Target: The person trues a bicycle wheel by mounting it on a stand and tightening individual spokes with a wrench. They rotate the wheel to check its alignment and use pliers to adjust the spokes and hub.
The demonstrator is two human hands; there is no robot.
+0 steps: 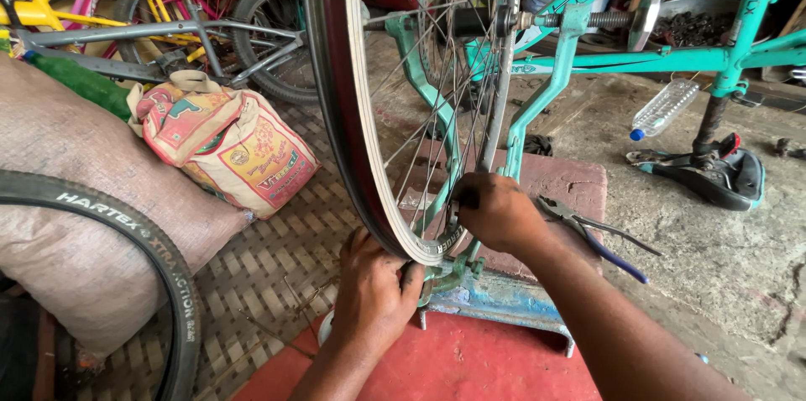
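We see the bicycle wheel (403, 99) standing upright in a green truing stand (453, 271), its lowest rim just above both hands. Our left hand (374, 292) curls closed around the rim's bottom edge. Our right hand (495, 212) is closed among the spokes; what it grips we cannot tell. Pliers (600, 233) lie near the right wrist

The wheel rim (369, 149) is shiny metal with thin steel spokes (437, 90). The green stand (445, 157) has chipped matt paint. The mat (277, 258) is woven and rough. The tyre (159, 275) is dull rubber.
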